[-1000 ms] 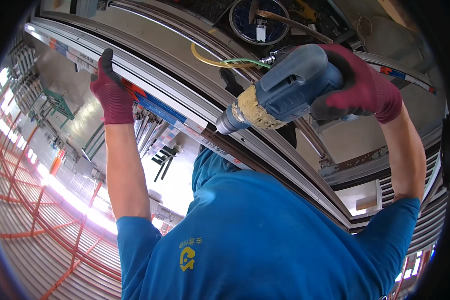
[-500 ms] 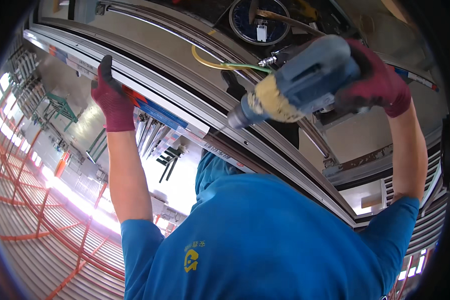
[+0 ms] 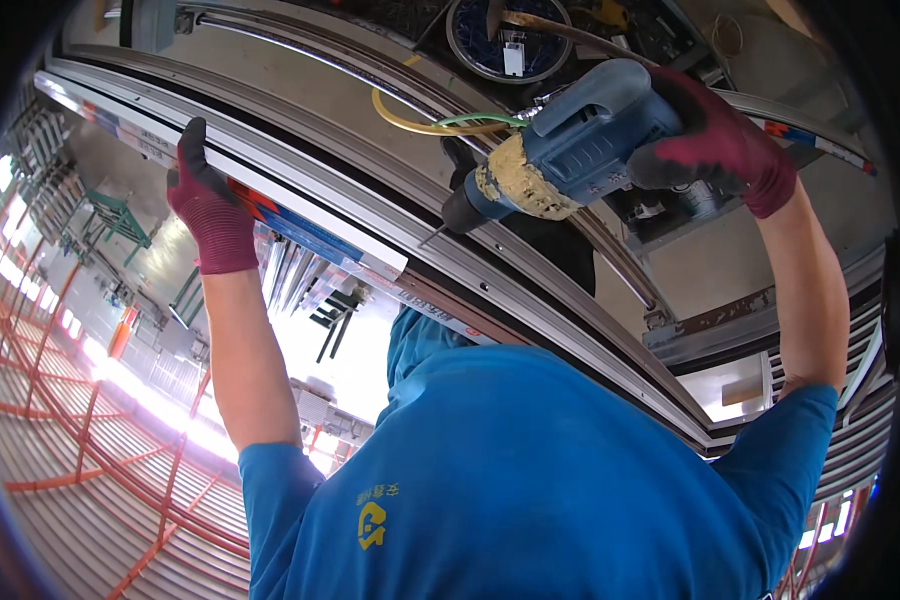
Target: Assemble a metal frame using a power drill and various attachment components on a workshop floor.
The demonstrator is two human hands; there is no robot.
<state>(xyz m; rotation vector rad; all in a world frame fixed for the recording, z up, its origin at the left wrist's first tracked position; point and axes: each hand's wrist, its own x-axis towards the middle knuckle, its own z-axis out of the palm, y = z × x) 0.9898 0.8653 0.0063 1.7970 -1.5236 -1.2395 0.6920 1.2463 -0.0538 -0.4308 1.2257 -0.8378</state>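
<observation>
A blue power drill (image 3: 580, 140), wrapped in yellow tape round its front, is in my right hand (image 3: 720, 150), closed on the handle. That hand wears a maroon glove with a dark palm. Its thin bit points left and down at the long aluminium frame (image 3: 530, 275); I cannot tell whether the tip touches. My left hand (image 3: 210, 205), gloved alike, grips a white metal profile (image 3: 310, 215) along the frame's near edge. The thumb lies over the top and the fingers are hidden below. Red and blue film covers the profile's side.
A round tub (image 3: 510, 60) with blue contents and a hammer (image 3: 560, 32) across it lies beyond the frame. A yellow-green hose (image 3: 410, 118) curves behind the drill. Crossing the far side is a shiny rail (image 3: 300, 58). Green stands (image 3: 120, 220) are at left.
The drill has shifted left, its bit slightly up across the frame, and it is no longer blurred. My left hand sits a little further left in view, still gripping the profile.
</observation>
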